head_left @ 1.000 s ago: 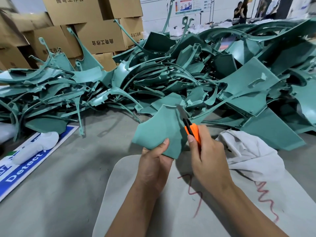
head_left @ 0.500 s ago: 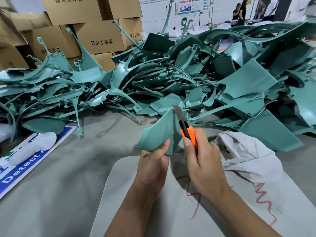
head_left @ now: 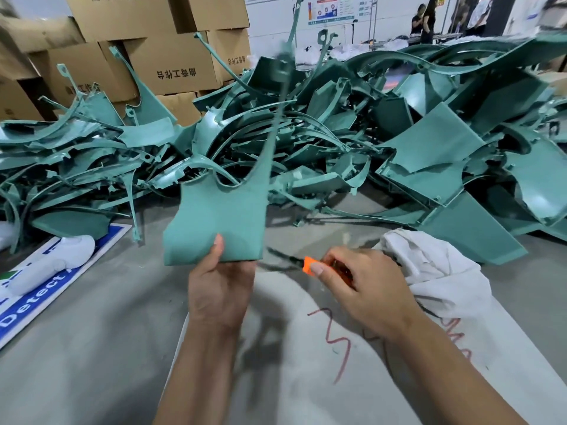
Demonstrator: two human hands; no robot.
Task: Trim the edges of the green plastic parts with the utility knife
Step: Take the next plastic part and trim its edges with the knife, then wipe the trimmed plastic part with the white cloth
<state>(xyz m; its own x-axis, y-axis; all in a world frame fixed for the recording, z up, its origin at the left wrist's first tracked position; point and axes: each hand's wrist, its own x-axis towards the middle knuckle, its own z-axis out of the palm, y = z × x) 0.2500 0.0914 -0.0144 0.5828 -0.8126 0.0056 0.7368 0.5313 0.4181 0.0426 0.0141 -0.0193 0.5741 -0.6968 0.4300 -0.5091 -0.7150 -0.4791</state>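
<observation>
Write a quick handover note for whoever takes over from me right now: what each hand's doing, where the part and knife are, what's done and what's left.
Left hand: grips the green plastic part by its lower edge, held up above the floor.
Right hand: holds the orange utility knife low and to the right of the part, blade pointing left and blurred; not touching the part.
White cloth lies beside the right hand.
Done: cannot tell how much of this part's edge is trimmed.
Left: check this part's edges, then the big pile of green parts behind.

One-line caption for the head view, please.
Left hand holds up a green plastic part while the right hand grips an orange utility knife beside it, pile of parts behind.
</observation>
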